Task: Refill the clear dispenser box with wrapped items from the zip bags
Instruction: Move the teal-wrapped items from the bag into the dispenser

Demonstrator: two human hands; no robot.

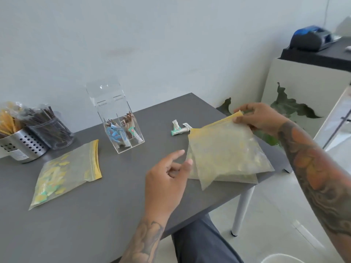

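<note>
The clear dispenser box (121,128) stands with its lid up near the middle of the grey table (98,205), holding blue and brown wrapped items. My right hand (260,116) grips the yellow zip edge of an almost empty zip bag (226,150), lifted above the table's right edge over another flat bag (241,179). My left hand (167,181) hovers open just left of the held bag's lower corner. A fuller zip bag (64,173) with yellow and green wrapped items lies at the left. Two or three green-tipped wrapped items (179,128) lie loose behind the held bag.
A perforated metal cup (22,147) of sticks and a clear jar (51,131) of dark sticks stand at the table's far left. A white cabinet (303,86) with a dark device (313,37) on top stands at the right, with plant leaves beside it.
</note>
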